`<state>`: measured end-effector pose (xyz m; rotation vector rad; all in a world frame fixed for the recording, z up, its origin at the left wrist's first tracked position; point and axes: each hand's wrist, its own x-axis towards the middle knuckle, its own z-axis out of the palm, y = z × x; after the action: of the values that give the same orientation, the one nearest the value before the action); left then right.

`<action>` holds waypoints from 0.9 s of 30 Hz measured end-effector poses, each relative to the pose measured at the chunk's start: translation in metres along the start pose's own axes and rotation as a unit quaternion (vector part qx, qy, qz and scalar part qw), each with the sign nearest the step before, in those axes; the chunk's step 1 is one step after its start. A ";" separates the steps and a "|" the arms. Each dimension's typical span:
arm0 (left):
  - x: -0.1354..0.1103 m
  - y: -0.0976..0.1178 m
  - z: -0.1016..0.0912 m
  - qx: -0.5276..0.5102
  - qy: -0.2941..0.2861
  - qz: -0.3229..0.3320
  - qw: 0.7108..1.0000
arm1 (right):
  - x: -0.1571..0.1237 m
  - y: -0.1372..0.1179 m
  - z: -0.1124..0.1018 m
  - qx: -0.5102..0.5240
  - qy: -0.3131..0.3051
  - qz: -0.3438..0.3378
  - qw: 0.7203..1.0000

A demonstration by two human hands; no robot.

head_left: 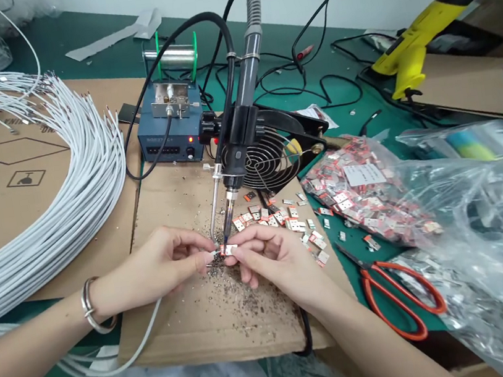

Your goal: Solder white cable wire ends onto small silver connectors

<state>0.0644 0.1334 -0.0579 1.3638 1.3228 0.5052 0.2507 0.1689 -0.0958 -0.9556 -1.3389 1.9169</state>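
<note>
Forearms (369, 328), 2, angled inward on my feed. Left hand (172, 259): fingertips pinching 1 white cable (154, 321). Right hand (275, 257): fingers curled, pinching 1 small board (229, 249), red-edged, pale-faced, at the soldering iron's (242, 121) tip, above cardboard (186, 322).

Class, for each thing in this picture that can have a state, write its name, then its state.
Left hand, pinching a thin white cable
Right hand, pinching a small red-and-silver connector
Grey-and-black soldering iron, mounted, tip down
Blue metal box, red light lit
Green-flanged spool, wound with silver wire
Orange-handled metal scissors, lying unheld
Clear plastic bag, filled with connectors
Round black fan, whether spinning unclear
</note>
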 end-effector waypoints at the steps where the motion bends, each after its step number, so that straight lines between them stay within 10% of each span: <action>1: 0.000 0.000 0.000 0.000 0.001 -0.002 1.000 | 0.000 0.000 0.000 -0.002 0.000 0.000 1.000; 27: 0.002 -0.004 -0.001 -0.026 -0.011 -0.010 1.000 | -0.002 -0.004 -0.001 0.012 -0.008 -0.033 0.999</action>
<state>0.0621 0.1347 -0.0620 1.3085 1.2959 0.5074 0.2528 0.1688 -0.0917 -0.8758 -1.3360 1.8902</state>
